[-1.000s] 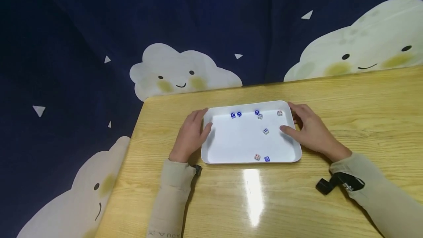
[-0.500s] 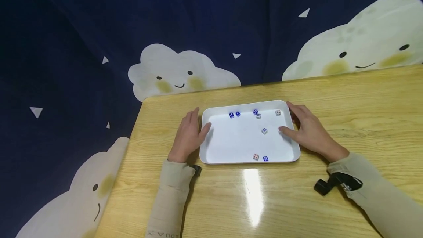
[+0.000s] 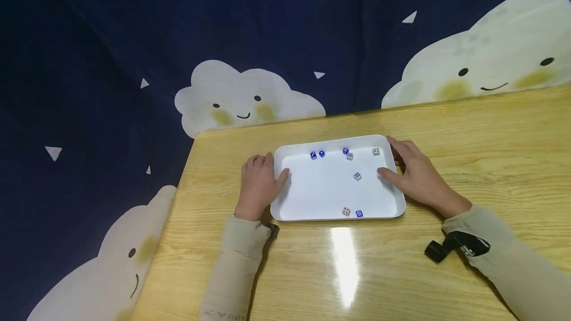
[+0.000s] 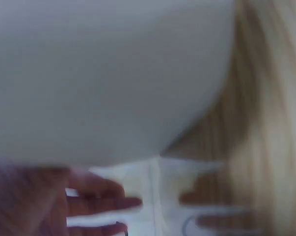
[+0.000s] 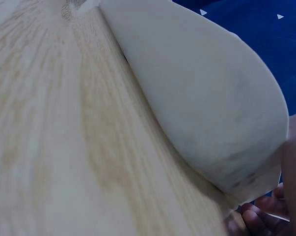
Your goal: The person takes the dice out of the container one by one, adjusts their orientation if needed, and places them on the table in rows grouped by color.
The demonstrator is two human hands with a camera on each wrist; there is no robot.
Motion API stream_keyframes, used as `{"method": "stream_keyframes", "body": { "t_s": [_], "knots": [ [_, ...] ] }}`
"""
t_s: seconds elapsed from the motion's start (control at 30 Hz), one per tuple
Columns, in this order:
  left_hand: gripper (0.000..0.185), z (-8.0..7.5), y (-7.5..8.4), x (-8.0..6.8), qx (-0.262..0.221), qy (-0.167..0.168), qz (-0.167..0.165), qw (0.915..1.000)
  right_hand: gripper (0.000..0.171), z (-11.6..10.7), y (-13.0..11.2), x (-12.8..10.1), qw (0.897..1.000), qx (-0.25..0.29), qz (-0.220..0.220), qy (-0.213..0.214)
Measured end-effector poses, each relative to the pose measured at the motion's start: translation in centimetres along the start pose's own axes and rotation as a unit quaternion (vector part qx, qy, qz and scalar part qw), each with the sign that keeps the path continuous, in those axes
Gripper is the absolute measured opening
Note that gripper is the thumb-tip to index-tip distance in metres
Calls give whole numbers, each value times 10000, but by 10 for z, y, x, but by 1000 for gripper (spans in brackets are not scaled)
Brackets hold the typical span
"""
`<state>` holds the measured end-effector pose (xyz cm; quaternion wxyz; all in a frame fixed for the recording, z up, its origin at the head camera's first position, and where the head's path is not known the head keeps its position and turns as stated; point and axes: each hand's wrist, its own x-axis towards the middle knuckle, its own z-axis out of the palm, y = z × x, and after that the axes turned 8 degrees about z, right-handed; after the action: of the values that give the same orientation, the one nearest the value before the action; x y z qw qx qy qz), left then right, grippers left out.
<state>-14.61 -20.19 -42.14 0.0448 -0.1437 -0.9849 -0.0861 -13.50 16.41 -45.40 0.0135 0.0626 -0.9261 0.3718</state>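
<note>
At frame centre, a white tray [image 3: 312, 197] of dice [image 3: 357, 176] sits on the wooden surface [image 3: 401, 271]. The left hand [image 3: 258, 187] grasps its left rim; the right hand [image 3: 415, 175] grasps its right rim.

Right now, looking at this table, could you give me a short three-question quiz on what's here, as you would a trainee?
1. How many dice lie in the white tray?
2. True or false: the left hand holds a die.
3. Which hand's thumb reaches over the rim nearest the lone middle die: A left, B right?

Key:
1. Eight.
2. False; it grips the tray's left edge.
3. B, the right hand.
</note>
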Motion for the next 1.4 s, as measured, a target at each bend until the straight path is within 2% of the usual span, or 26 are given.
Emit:
{"method": "stream_keyframes", "body": {
  "t_s": [0.1,0.2,0.33,0.53,0.8,1.07,1.4],
  "knots": [
    [58,2,0,-2,222,-237,-274,9991,81,2,-2,1,9999,10,9,-99],
    [55,3,0,-3,120,-663,-477,9966,81,4,-3,2,9998,33,28,-195],
    [53,5,1,1,-163,-993,-419,9940,81,1,-3,1,9999,47,23,-121],
    [42,5,5,9,-97,-940,-218,9953,80,-4,-1,-1,9999,-12,-61,83],
    [39,5,3,10,-115,-1162,-318,9926,81,-6,-3,2,9998,-205,-89,9],
    [38,6,4,9,10,-1173,-352,9925,85,-18,-8,6,9988,-456,-172,-105],
    [37,7,2,10,82,-1206,-274,9923,84,-25,-22,7,9959,-555,-680,214]
  ]
}}
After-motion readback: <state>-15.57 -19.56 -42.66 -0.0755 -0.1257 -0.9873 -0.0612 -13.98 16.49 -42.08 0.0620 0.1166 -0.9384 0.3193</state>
